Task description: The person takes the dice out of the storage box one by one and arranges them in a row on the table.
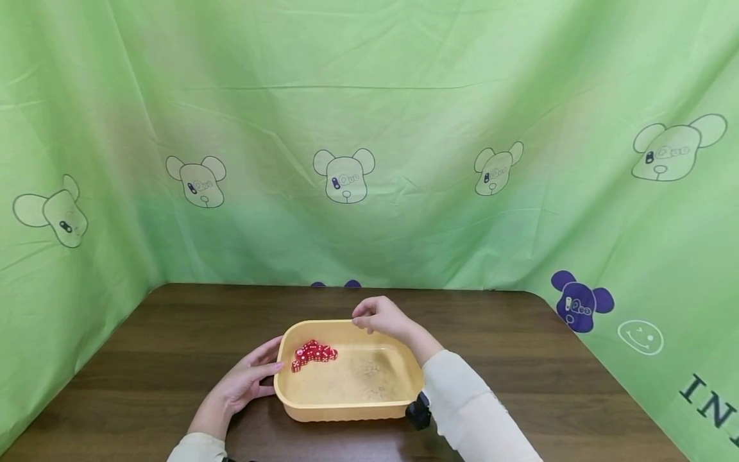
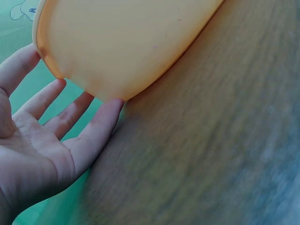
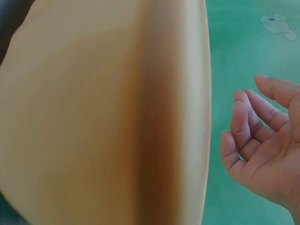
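A yellow plastic basin stands on the table. Red dice lie clustered in its left part. My left hand rests against the left end of the basin from outside; in the left wrist view its fairly straight, spread fingers touch the outer wall. Above the basin's far rim is my right hand, its forearm crossing over the right end. The right wrist view shows that hand loosely curled, nothing held between fingers and thumb. The right sleeve hides the basin's near right corner.
The dark brown wooden table extends around the basin. A green curtain printed with bear heads hangs behind it and along both sides. A black device is strapped at the right wrist, close to the basin's right end.
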Motion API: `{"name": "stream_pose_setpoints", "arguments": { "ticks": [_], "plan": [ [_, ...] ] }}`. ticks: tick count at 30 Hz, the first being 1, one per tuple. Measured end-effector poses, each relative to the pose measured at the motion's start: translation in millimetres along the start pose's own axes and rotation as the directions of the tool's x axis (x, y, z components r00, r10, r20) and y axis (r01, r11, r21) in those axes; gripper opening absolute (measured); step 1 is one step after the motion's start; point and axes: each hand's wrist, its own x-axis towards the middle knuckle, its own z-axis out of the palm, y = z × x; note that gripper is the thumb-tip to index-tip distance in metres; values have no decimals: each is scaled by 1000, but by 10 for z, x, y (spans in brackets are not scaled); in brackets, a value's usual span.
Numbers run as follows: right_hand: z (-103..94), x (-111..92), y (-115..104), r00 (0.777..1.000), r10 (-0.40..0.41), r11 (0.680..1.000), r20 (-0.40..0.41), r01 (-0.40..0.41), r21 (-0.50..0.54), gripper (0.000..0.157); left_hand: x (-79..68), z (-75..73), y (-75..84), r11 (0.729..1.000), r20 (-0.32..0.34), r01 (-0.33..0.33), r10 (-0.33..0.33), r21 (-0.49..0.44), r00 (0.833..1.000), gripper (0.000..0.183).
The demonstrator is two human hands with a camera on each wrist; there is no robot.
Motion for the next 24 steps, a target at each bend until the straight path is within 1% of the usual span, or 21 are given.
{"name": "stream_pose_setpoints", "arguments": {
  "ticks": [11,15,17,20,24],
  "plan": [
    [277,106,-59,998,25,999,57,-27,33,12,-8,-16,0,1000,-7,-2,2,-10,1000,64],
    [349,109,-7,997,33,997,70,-37,67,13,-4,-13,-7,1000,-5,-3,3,-10,1000,63],
    [376,103,35,996,49,994,80,-56,92,14,-4,-8,-7,1000,-2,-2,2,-11,1000,63],
    [397,92,99,993,80,991,92,-89,98,16,-3,-4,-3,1000,6,3,-3,-16,1000,62],
    [409,96,155,992,87,990,97,-97,106,18,-1,-6,9,1000,6,1,-1,-12,1000,62]
  ]
}}
